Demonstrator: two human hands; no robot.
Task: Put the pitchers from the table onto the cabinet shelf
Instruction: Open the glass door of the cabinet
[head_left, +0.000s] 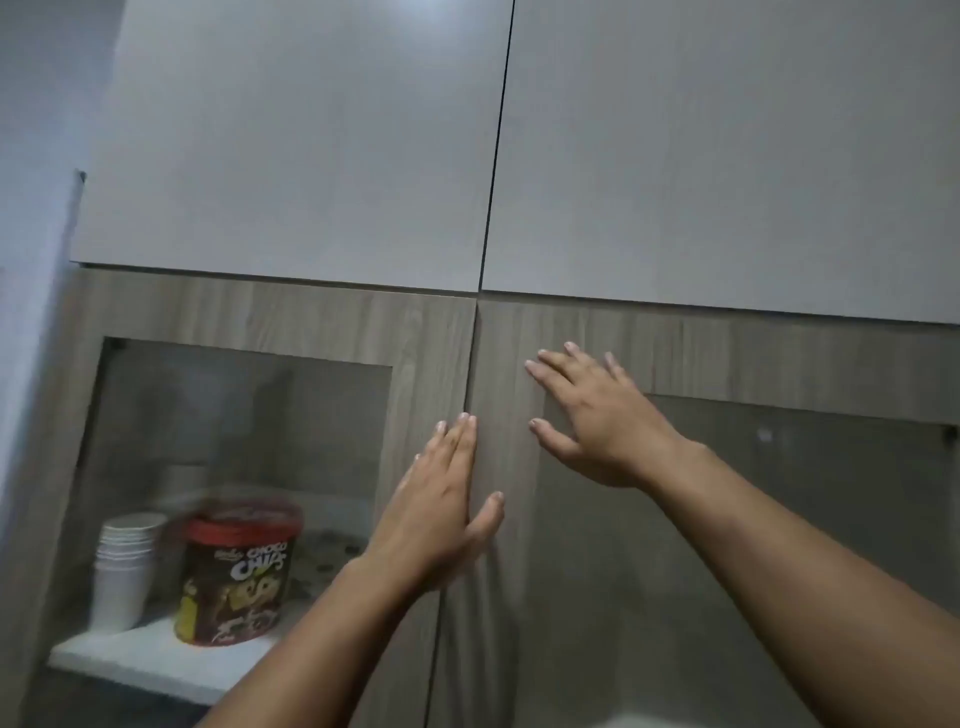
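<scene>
Two wood-grain cabinet doors with glass panels fill the lower view, both shut. My left hand (441, 499) lies flat with fingers together on the left door (431, 353), right at the centre seam. My right hand (597, 421) presses flat with fingers spread on the right door (727, 353), near its upper left corner. Neither hand holds anything. Through the left glass I see a white shelf (130, 660). No pitcher and no table are in view.
Behind the left glass stand a stack of white paper cups (124, 566) and a red-lidded Choco Chips tub (239, 571). Two plain grey upper doors (311, 156) sit above, shut. A pale wall (31, 208) runs along the left.
</scene>
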